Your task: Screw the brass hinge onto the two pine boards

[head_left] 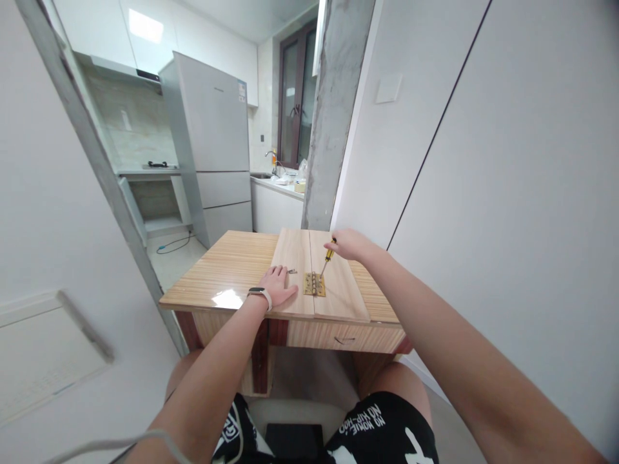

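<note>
Two pale wooden boards lie side by side on the desk, the left board (294, 248) and the right board (341, 283). A brass hinge (314, 284) spans the seam between them. My right hand (352, 244) grips the handle of a yellow-and-black screwdriver (329, 254), tilted with its tip down at the hinge's right leaf. Whether the tip sits in a screw is too small to tell. My left hand (279, 285) rests flat on the left board, fingers spread, beside the hinge. Some small metal pieces (292, 271), probably screws, lie just beyond its fingertips.
The wood-grain desk (232, 258) has a drawer with a metal handle (345, 340) below its front edge. A white wall (464, 193) stands close on the right, another on the left. Behind the desk are a grey fridge (220, 129) and a sink counter (278, 200).
</note>
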`<state>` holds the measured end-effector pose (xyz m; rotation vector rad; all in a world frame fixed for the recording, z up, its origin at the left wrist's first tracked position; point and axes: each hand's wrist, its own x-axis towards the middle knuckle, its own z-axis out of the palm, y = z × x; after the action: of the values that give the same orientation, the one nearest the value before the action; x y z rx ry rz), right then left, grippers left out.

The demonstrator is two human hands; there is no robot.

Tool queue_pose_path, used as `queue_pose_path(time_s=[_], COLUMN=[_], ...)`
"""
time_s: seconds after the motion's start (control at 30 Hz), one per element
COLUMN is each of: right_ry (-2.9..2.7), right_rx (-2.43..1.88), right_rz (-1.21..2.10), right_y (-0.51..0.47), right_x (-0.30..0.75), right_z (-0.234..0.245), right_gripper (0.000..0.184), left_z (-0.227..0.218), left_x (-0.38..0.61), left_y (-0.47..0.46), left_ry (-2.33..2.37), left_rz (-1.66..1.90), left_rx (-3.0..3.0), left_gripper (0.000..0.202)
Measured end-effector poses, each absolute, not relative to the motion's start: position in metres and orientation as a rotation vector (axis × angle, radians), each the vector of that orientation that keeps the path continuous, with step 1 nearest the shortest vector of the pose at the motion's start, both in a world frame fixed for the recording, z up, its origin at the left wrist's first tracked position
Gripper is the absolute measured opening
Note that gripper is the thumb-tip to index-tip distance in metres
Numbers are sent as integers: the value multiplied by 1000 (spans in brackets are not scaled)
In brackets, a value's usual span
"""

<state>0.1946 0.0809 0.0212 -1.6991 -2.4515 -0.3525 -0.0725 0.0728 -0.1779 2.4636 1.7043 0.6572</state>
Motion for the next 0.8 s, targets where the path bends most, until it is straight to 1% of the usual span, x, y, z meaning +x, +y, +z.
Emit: queue_pose_path(time_s=[0.1, 0.17, 0.3, 0.33, 0.57, 0.7, 0.8], right_ry=[-2435, -2430, -2397, -2393, -2523, -2566, -2568], right_rx=[-1693, -1664, -1559, -1536, -1506, -1602, -1693], right_rz=[-345, -322, -287, -283, -213, -284, -369], right_y=[78, 78, 75, 74, 65, 69, 70], right_x=[192, 190, 184, 183, 178, 178, 180], right_z=[20, 19, 15, 14, 22, 29, 31], right_gripper=[45, 42, 19, 16, 25, 21, 25], left_z=[-178, -178, -180, -180, -179, -179, -180], left_x=[-73, -72, -72, -72, -73, -74, -74], left_y=[73, 73, 74, 73, 73, 74, 74], left_ry=[1708, 1710, 1741, 1754, 1784, 1791, 1789], left_rz=[653, 658, 636, 623, 568, 561, 553], left_rx=[2462, 2460, 2478, 2485, 2521, 2531, 2532], left_gripper=[79, 80, 82, 83, 84, 84, 84])
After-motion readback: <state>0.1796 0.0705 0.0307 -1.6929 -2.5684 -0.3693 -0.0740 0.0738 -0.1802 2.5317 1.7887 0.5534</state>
